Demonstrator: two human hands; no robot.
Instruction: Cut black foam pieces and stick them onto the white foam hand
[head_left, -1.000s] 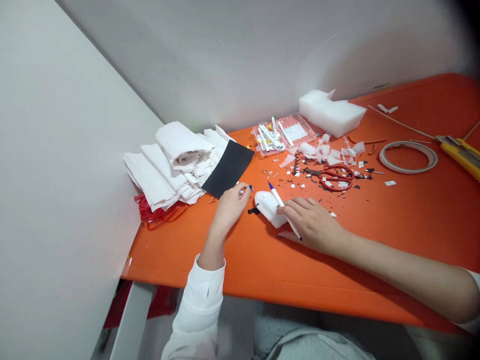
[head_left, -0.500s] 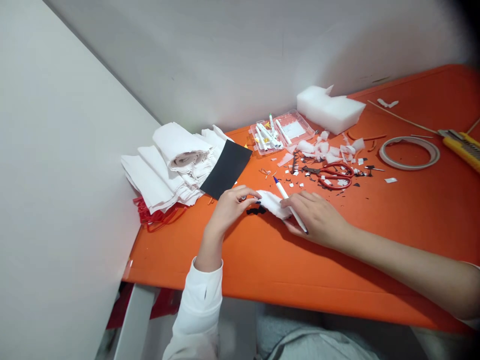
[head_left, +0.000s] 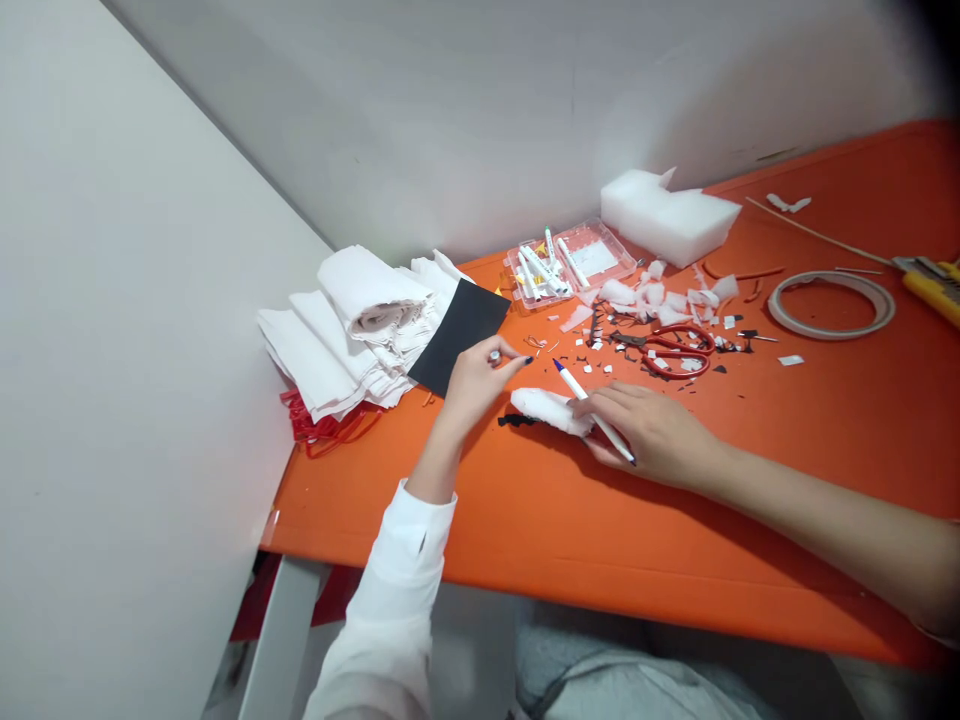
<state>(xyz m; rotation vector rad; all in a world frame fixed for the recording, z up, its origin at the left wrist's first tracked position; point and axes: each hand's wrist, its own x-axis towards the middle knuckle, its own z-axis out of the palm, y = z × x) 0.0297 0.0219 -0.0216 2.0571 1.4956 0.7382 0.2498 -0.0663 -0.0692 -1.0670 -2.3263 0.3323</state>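
My right hand [head_left: 652,432] grips one end of a white foam piece [head_left: 544,407]. A white marker [head_left: 592,407] with an uncapped blue tip is tucked across the same fingers, its tip pointing away from me. My left hand [head_left: 484,380] is raised apart from the foam, over the corner of a black sheet [head_left: 463,335]. Its thumb and forefinger are pinched together; whatever they hold, if anything, is too small to make out. A small black wavy-edged piece [head_left: 516,421] lies on the table just under the foam's left end.
Red-handled scissors [head_left: 679,352] lie among foam and paper scraps. Behind are a clear marker case [head_left: 536,275] and a white foam block [head_left: 667,215]. A tape roll [head_left: 831,305] and yellow cutter [head_left: 934,290] lie right. White paper towels [head_left: 337,340] stand left on the orange table [head_left: 600,540].
My left hand has let go of the foam's left end and moved up and away from it. My right hand still holds the foam and marker.
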